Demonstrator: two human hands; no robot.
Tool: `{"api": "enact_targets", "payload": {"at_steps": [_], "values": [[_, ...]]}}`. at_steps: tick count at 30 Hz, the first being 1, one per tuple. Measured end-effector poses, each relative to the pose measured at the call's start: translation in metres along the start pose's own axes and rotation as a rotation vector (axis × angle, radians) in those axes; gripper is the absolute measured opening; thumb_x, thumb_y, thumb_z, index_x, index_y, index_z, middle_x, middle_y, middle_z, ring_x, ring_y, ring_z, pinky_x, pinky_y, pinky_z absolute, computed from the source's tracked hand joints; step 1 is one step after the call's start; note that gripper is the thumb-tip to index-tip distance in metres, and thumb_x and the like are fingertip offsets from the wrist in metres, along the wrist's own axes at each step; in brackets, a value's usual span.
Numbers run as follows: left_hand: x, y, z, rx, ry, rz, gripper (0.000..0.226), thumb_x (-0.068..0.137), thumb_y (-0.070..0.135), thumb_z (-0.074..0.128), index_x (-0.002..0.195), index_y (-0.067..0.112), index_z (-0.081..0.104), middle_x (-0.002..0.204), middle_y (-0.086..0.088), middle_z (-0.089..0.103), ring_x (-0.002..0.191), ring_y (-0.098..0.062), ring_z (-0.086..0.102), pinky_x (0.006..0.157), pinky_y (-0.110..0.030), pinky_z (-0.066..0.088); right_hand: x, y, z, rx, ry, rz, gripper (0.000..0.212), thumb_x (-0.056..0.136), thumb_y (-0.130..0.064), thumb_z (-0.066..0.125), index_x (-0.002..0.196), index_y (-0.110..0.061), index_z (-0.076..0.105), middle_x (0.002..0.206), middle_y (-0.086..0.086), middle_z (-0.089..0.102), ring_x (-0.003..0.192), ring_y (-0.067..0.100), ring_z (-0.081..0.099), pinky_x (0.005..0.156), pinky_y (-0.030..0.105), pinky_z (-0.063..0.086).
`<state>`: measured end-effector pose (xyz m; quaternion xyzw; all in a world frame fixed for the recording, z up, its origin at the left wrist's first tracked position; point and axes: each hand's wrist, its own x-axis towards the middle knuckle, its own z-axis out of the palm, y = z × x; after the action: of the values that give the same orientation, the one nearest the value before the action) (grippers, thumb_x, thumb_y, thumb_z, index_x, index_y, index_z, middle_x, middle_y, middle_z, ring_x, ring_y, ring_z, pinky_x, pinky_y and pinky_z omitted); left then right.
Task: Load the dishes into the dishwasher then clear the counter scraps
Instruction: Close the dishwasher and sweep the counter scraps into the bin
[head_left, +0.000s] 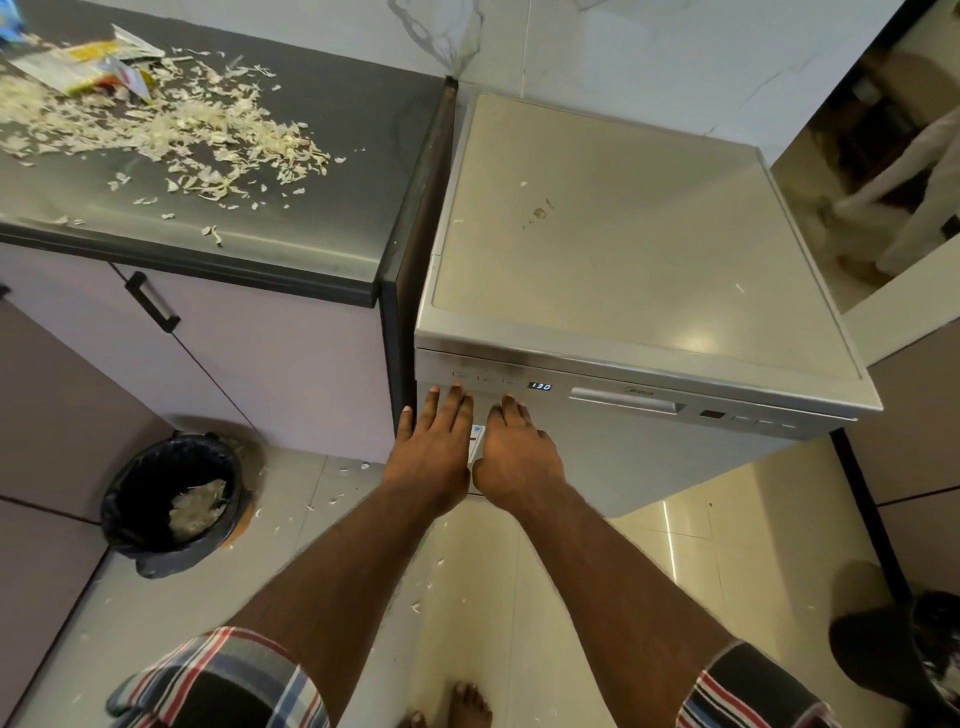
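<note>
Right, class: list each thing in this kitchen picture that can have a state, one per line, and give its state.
dishwasher: door closed, display lit
cupboard door: closed
bin: open, lined, some scraps inside
counter: strewn with scraps
wrapper: torn open, lying among the scraps
left hand: fingers straight, against the dishwasher front
right hand: empty, at the dishwasher front
</note>
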<state>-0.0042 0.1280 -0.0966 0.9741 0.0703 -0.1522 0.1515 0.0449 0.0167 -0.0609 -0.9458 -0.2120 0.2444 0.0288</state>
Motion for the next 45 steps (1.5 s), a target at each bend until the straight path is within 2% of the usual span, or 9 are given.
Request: {"api": "enact_targets", "payload": {"at_steps": [5,12,18,24,31,35,40,45], "values": [[-0.021,-0.004,-0.012,-0.028,0.029,-0.036,0.102,0.096,0.049,0.058,0.157,0.018,-0.018,0.164,-0.004,-0.025,0.15,-0.028,-0.026,0.123,-0.051,-0.005,-0.006,-0.021,-0.001,-0.031,0.023,-0.063,0.09,0.097,-0.04,0.062,0.161,-0.014,0.004,0.169,0.011,0.0,0.156,0.029,0.001,0.126,0.047,0.014],[-0.06,-0.043,-0.047,-0.078,0.121,-0.137,0.097,0.099,0.046,0.054,0.156,0.019,-0.021,0.162,-0.004,-0.028,0.149,-0.027,-0.025,0.123,-0.051,-0.007,-0.022,-0.077,-0.018,0.035,0.114,-0.191,0.079,0.102,-0.035,0.05,0.161,-0.013,0.003,0.169,0.009,-0.002,0.156,0.025,-0.001,0.126,0.045,0.013],[-0.082,-0.114,-0.096,-0.086,0.194,-0.216,0.096,0.1,0.042,0.052,0.154,0.018,-0.025,0.161,-0.003,-0.032,0.147,-0.025,-0.03,0.122,-0.05,-0.01,-0.019,-0.163,-0.041,0.091,0.16,-0.241,0.084,0.098,-0.031,0.058,0.161,-0.015,0.005,0.169,0.007,-0.002,0.156,0.025,-0.003,0.126,0.045,0.011],[-0.093,-0.194,-0.138,-0.093,0.273,-0.224,0.091,0.103,0.037,0.046,0.148,0.02,-0.03,0.158,-0.002,-0.035,0.147,-0.024,-0.03,0.122,-0.049,-0.01,-0.004,-0.248,-0.064,0.15,0.229,-0.281,0.083,0.097,-0.029,0.057,0.161,-0.014,0.006,0.169,0.007,-0.002,0.156,0.023,-0.004,0.127,0.042,0.01],[-0.082,-0.271,-0.173,-0.09,0.322,-0.234,0.08,0.105,0.032,0.039,0.155,0.02,-0.021,0.162,0.0,-0.029,0.149,-0.021,-0.027,0.12,-0.045,-0.013,0.035,-0.304,-0.079,0.3,0.266,-0.223,0.08,0.097,-0.025,0.052,0.161,-0.012,0.005,0.169,0.006,-0.003,0.156,0.02,-0.003,0.126,0.039,0.013],[-0.064,-0.301,-0.183,-0.106,0.305,-0.241,0.073,0.106,0.03,0.034,0.157,0.019,-0.018,0.164,0.0,-0.025,0.149,-0.02,-0.025,0.121,-0.045,-0.012,0.07,-0.316,-0.082,0.335,0.302,-0.189,0.079,0.1,-0.029,0.049,0.161,-0.012,0.001,0.169,0.007,-0.003,0.156,0.022,-0.004,0.126,0.039,0.007],[-0.028,-0.336,-0.197,-0.129,0.304,-0.249,0.067,0.108,0.033,0.029,0.158,0.018,-0.013,0.165,0.001,-0.021,0.148,-0.017,-0.026,0.121,-0.045,-0.012,0.13,-0.334,-0.086,0.275,0.361,-0.172,0.075,0.104,-0.038,0.045,0.16,-0.008,0.006,0.168,0.012,0.002,0.155,0.029,-0.001,0.126,0.045,0.007],[0.01,-0.37,-0.229,-0.153,0.327,-0.29,0.065,0.108,0.037,0.025,0.159,0.019,-0.01,0.167,0.003,-0.016,0.15,-0.016,-0.022,0.119,-0.043,-0.015,0.184,-0.364,-0.099,0.229,0.373,-0.197,0.065,0.107,-0.034,0.035,0.16,-0.008,0.008,0.168,0.015,0.003,0.155,0.031,-0.001,0.125,0.048,0.004]]}}
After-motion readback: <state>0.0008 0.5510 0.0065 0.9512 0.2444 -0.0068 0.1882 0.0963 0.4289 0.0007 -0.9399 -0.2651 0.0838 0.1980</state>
